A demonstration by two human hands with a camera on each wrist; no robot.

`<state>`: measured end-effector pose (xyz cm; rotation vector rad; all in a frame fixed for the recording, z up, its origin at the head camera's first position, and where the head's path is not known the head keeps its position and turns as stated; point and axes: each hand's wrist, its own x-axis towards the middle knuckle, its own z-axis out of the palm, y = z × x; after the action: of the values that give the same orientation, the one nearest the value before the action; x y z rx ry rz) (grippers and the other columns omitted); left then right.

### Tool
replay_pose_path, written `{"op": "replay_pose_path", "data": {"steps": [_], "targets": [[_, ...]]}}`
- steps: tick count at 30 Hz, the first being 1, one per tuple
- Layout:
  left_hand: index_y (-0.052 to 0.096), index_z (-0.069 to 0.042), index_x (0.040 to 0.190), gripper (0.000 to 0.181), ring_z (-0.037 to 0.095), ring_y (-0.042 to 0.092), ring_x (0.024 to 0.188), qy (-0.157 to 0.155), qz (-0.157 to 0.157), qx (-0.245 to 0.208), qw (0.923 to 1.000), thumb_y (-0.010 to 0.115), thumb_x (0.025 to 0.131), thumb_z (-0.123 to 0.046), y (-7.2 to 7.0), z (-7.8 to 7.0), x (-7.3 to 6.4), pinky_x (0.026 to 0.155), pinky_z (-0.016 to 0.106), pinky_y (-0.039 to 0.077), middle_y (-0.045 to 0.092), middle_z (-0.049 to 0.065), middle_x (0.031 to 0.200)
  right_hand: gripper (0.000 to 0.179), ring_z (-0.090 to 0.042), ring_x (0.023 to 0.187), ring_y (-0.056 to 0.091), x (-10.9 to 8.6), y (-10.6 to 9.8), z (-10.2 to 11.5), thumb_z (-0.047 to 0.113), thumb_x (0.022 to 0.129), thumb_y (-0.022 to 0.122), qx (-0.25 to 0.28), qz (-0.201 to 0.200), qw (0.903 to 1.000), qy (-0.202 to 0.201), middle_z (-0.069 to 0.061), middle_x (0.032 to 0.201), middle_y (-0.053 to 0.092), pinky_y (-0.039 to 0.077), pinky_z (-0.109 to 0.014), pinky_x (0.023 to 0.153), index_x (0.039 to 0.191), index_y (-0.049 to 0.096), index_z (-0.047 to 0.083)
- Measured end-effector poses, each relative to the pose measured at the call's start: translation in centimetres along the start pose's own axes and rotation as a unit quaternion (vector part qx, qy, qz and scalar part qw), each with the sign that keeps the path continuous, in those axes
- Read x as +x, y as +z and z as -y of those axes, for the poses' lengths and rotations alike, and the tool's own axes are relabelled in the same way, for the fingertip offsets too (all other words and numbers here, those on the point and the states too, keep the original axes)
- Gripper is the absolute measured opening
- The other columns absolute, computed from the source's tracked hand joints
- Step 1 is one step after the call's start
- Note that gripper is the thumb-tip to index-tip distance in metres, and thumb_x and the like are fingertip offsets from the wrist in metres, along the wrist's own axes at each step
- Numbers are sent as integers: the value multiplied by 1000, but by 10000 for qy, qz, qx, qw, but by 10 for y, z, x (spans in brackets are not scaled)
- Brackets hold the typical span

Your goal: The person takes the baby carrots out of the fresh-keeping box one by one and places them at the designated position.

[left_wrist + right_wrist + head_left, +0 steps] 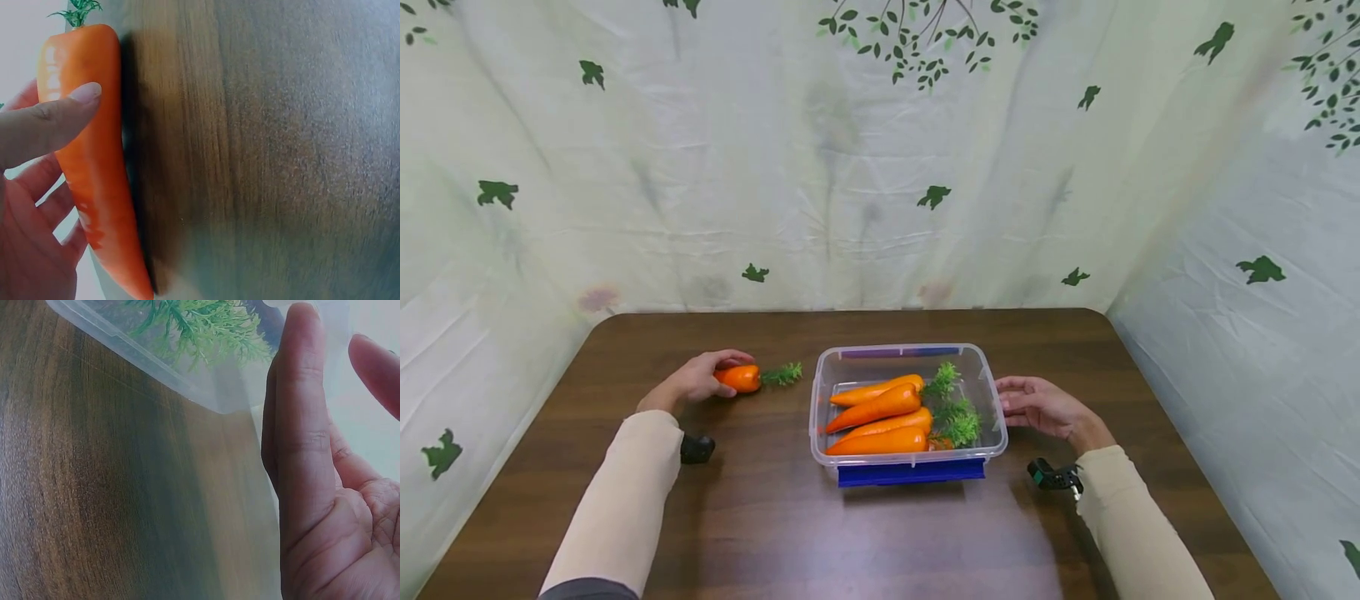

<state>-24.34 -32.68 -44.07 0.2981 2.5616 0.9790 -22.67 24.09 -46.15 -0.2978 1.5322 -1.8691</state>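
My left hand point(698, 379) grips an orange carrot point(743, 380) with a feathery green top, to the left of a clear plastic box. In the left wrist view the thumb lies across the carrot point(103, 169) and the fingers are behind it; the carrot is close against the brown tabletop. Several more carrots point(880, 407) lie side by side inside the box point(814, 417), their green tops point(958, 422) toward its right wall. Beside that right wall is my right hand point(1043, 408), its fingers extended with the fingertips right at the box and nothing held.
The box is lidless, with a blue clip point(912, 474) hanging on its near side. It stands mid-way across the brown wooden table point(775, 533). A pale cloth point(700, 167) with printed green leaves hangs behind the table and at both sides.
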Motion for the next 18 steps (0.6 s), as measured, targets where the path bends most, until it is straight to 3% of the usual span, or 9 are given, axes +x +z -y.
{"op": "replay_pose_path", "data": {"steps": [7,11,15,18], "targets": [[48,0,135,56,48,42,121,-4,62,106,9999,70,83,1,-3,-4,-1,104,63,29,48,31,133,26,-18,92,68,0,0,0,-5,96,48,14,-32,10000,29,-7,102,69,54,-36,86,120,54,5],[47,2,135,56,50,39,123,169,92,56,9998,70,84,-2,-5,-9,-3,104,64,26,48,32,134,27,-18,91,69,0,-1,-2,-6,97,46,20,-24,10000,46,-7,103,69,53,-36,86,120,54,5],[47,2,136,58,49,38,126,410,28,75,9991,72,85,-11,-6,-19,-6,104,63,27,47,32,135,27,-18,90,69,1,-3,-2,-5,97,45,-47,-53,10000,33,-7,103,68,53,-36,86,121,54,5],[47,-2,138,61,47,38,128,409,-10,126,9991,72,85,-19,-6,-30,-9,104,63,28,46,29,138,27,-18,91,69,1,-3,-2,-5,97,46,-41,-9,10000,18,-7,103,68,53,-36,86,120,54,6]]}}
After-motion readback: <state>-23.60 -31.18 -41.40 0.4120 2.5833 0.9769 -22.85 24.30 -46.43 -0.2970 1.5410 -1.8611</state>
